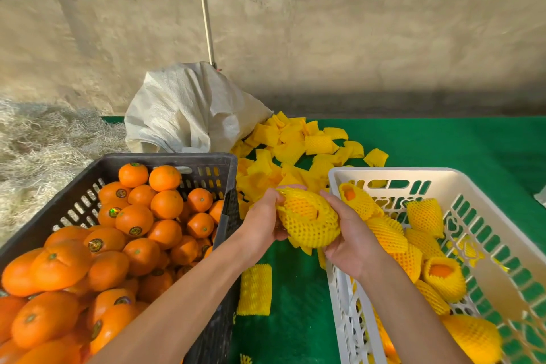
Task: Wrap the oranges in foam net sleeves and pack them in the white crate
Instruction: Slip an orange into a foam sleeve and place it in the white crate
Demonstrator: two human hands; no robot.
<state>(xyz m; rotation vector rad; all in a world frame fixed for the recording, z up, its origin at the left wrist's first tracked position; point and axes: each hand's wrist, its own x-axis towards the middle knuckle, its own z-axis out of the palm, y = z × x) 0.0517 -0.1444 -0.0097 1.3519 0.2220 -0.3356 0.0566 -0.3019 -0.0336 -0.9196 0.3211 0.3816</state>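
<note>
An orange inside a yellow foam net sleeve (307,220) is held in the air between the two crates. My left hand (263,223) grips its left side, and my right hand (350,241) grips its right and lower side. Bare oranges (134,220) fill the black crate (206,162) on the left. The white crate (393,174) on the right holds several sleeved oranges (441,278). A heap of flat empty sleeves (295,145) lies on the green surface behind my hands.
One loose sleeve (255,289) lies on the green cover (443,139) between the crates. A white woven sack (189,109) slumps behind the black crate, a metal pole (204,9) rises behind it, and straw (38,145) lies at far left.
</note>
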